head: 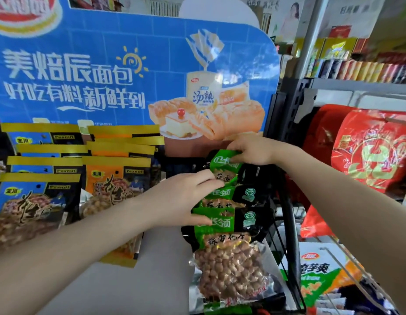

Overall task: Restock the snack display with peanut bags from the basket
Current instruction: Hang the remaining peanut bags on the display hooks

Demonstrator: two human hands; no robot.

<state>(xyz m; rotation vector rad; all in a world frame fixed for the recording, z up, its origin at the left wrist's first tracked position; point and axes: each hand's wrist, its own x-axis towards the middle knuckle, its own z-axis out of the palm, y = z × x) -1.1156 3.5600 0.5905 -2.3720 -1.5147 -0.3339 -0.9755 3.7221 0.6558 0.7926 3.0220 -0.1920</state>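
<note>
A row of green-and-black peanut bags lies overlapping on the right side of the grey display shelf. The nearest bag shows its peanuts through a clear window. My right hand pinches the top edge of the rearmost green bag. My left hand rests with spread fingers on the left edges of the middle bags. The basket is not in view.
Blue and orange peanut bags stand in rows on the left of the shelf. A blue bread poster backs the display. A black metal rack post and red sacks stand to the right.
</note>
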